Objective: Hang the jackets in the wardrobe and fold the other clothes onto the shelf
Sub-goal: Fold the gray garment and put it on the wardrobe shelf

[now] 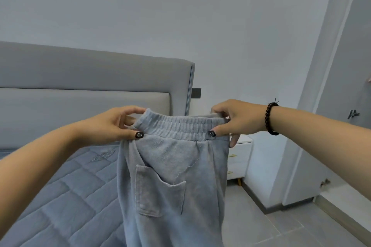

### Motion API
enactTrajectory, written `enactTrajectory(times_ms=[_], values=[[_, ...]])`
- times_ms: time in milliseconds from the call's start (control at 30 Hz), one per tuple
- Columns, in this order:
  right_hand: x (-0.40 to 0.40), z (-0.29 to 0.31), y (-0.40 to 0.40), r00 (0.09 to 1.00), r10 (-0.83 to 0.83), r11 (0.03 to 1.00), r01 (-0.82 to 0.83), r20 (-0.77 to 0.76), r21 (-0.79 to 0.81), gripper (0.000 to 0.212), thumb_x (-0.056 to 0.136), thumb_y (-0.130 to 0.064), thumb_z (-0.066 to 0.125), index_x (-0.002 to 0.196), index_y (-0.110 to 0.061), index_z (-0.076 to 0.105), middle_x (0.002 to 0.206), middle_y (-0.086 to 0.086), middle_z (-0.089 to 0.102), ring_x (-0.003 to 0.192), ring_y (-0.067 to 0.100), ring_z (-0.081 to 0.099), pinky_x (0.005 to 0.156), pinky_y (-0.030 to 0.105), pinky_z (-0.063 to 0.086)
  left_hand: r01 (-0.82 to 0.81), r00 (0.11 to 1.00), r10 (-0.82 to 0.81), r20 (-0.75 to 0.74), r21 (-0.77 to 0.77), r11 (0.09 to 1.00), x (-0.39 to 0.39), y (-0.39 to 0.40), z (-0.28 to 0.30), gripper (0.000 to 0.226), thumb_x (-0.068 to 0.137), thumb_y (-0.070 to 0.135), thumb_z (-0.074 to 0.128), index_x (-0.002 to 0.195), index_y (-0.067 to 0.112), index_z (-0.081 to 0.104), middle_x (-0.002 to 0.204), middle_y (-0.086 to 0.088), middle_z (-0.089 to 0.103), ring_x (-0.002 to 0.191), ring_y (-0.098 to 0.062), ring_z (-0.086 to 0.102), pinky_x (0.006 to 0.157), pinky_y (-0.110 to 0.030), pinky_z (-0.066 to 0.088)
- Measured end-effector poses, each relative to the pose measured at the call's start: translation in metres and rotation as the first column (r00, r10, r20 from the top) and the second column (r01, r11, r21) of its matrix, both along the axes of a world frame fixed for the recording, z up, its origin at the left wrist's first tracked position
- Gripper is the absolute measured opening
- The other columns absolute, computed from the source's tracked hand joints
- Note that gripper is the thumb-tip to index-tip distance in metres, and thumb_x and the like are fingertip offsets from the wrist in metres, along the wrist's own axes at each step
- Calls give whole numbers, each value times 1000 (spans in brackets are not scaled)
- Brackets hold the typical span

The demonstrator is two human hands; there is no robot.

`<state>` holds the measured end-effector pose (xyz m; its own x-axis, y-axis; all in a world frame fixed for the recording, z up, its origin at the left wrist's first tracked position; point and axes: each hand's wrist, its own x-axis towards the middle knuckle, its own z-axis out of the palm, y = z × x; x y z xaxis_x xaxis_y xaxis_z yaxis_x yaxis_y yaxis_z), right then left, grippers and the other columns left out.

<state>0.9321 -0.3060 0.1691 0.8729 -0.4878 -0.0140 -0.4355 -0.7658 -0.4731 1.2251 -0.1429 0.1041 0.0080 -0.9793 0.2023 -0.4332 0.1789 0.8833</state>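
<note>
A pair of grey sweatpants (172, 182) hangs in the air in front of me, its elastic waistband up and a back pocket facing me. My left hand (114, 124) pinches the waistband's left end between thumb and fingers. At the right end my right hand (239, 120), with a dark bead bracelet on its wrist, pinches the waistband the same way. The legs drop out of view at the bottom edge.
A bed with a blue quilted mattress (60, 192) and a grey padded headboard (90, 78) fills the left. A white nightstand (240, 158) stands behind the pants. The white wardrobe door (329, 106) rises at the right above a grey tiled floor (291, 226).
</note>
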Motion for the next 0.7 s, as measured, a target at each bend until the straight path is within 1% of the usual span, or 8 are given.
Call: enactTrajectory(times_ms=[100,200,267,333,433,500,633,700], values=[[35,-14,-6,1000,-27,994,27,8,-107,24,85,-10,68,89,-12,45,94,9,49,68,32,70,59,46,59,-58,942,-6,335,179,982,16,-12,-11,40,84,1,72,119,16,62,115,0,72,109,-18,67,90,-30,55],[81,-28,-20,995,-96,989,98,26,-108,40,89,-6,60,119,-26,43,102,0,45,56,23,67,47,29,55,-339,650,224,726,13,941,28,-35,-17,28,82,1,64,106,15,63,108,-2,70,104,-25,64,88,-40,52],[110,-31,-33,974,-163,986,166,160,-8,56,91,-4,58,138,-24,35,114,-1,39,66,26,67,55,33,58,-496,493,463,736,-199,845,41,-46,-12,26,82,2,55,103,19,58,107,-5,67,101,-29,60,80,-43,51],[135,-20,-47,900,-216,976,201,379,79,46,89,-3,60,132,-15,47,115,3,48,83,29,65,68,40,60,-593,427,690,585,-395,702,57,-52,2,25,84,3,51,102,19,52,105,-9,64,93,-33,56,72,-44,50],[163,2,-58,777,-241,968,145,582,207,31,84,2,65,113,-5,59,99,10,57,94,32,65,76,44,59,-636,435,830,350,-533,558,77,-52,33,28,83,-5,43,102,14,48,98,-18,62,80,-32,50,67,-44,47],[173,7,-57,751,-226,963,78,620,258,29,80,5,67,107,-3,62,96,14,61,94,33,66,78,44,59,-673,438,847,303,-514,532,85,-42,45,33,81,-6,41,105,14,51,99,-15,63,81,-32,54,67,-43,50],[165,-33,-39,800,-148,974,15,581,227,28,73,6,71,89,-17,66,83,3,67,78,16,65,72,28,57,-639,712,669,213,-196,743,92,-6,13,33,88,-7,46,100,20,59,102,-3,67,88,-22,67,59,-36,61],[153,-72,-24,838,-139,963,-10,527,270,34,71,8,73,88,-20,66,87,0,68,80,12,64,73,22,55,-600,765,594,249,-61,798,84,16,-29,29,89,-5,51,103,18,60,101,-4,70,90,-21,69,64,-35,61]])
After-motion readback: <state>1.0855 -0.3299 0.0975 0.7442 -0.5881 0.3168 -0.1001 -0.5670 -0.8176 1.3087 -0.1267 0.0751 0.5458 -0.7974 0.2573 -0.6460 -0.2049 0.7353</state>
